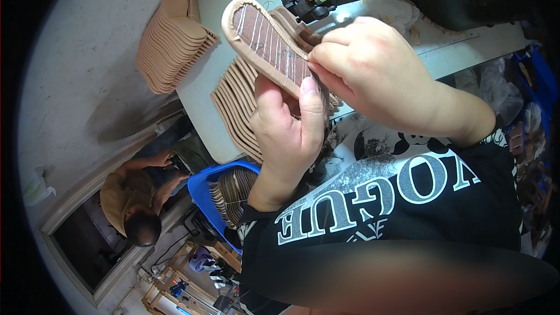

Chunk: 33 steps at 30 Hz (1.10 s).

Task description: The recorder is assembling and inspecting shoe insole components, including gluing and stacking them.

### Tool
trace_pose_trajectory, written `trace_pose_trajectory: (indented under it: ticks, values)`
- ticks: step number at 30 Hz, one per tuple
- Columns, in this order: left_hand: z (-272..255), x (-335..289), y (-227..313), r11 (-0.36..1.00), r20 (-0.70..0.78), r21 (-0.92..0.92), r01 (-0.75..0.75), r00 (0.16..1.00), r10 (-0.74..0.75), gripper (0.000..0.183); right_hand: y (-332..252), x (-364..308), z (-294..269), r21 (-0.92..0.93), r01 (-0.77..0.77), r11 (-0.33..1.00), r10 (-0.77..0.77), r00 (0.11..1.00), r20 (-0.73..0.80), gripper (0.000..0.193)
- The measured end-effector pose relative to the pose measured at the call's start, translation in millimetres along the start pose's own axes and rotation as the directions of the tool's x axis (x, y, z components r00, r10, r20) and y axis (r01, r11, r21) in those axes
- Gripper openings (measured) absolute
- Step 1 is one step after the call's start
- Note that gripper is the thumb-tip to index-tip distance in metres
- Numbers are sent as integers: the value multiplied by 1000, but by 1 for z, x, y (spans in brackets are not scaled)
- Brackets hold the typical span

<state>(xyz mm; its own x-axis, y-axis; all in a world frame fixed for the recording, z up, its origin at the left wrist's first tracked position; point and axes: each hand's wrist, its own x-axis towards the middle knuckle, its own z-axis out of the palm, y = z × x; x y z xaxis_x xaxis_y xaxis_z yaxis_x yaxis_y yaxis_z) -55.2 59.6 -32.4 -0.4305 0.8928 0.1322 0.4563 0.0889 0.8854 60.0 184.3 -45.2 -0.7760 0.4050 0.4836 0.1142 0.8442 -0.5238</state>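
A beige-edged shoe insole (262,38) is held up over the table, tilted, its brown underside toward me. White stripes run across that underside, and the beige covering is folded and pleated round the rim. My left hand (289,122) grips the insole from below, thumb pressed on its underside near the lower end. At the insole's right edge, my right hand (370,61) is closed, thumb and fingertips pinching the rim. Just behind my left hand a row of stacked beige insoles (230,105) lies on the table, partly hidden by the held one.
A black sewing-type machine (306,9) stands on the white table (198,90) beyond my hands. Another stack of beige insoles (172,46) is by the left wall. Below the table edge a blue basket (201,189) holds bundled pieces. Another person (131,198) works at the lower left.
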Motion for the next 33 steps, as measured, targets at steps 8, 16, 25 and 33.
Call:
trace_pose_trajectory:
  ticks: [8, 16, 25, 33]
  values:
    - [-2, 2, -3, 1000, -8, -9, -25, 1000, 25, 28, 14, 4, 11, 214, 78, 974, -38, 982, -185, 13]
    - [-3, 17, 0, 910, -53, -411, 52, 995, -81, 31, 19, -22, 4, 467, 110, 877, 55, 944, -326, 17]
    - [9, 71, -27, 756, 23, -608, 241, 958, -286, 25, 2, -71, 3, 776, -625, -87, 370, 703, 608, 32]
    - [-2, 121, -13, 907, 346, -101, 410, 869, -354, 32, -1, -70, 3, 870, -493, 17, 587, 709, 391, 29]
